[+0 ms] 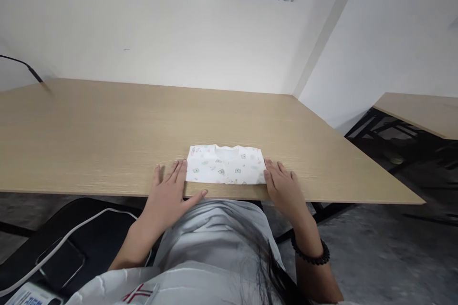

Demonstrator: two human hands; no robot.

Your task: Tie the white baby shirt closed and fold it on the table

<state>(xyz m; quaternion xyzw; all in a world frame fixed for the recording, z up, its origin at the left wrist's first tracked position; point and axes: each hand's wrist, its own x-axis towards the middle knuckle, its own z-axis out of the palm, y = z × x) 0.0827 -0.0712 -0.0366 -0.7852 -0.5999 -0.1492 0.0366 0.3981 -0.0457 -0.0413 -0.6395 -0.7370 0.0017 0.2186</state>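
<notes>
A small white garment (226, 167) printed with little figures lies folded into a flat rectangle near the table's front edge, its neckline on the far side. My left hand (170, 198) rests flat at the garment's left end, fingers stretched out and the thumb spread toward the table edge. At the right end, my right hand (282, 186) lies on the table with its fingers extended, their tips touching the cloth's side. Neither hand grips anything.
The wooden table (118, 124) runs back to a white wall (171, 38). A black cable (34, 74) stands at its far left. To the right is a second table (422, 112). A black chair (89, 243) with a white cable (67, 236) across it sits at my left.
</notes>
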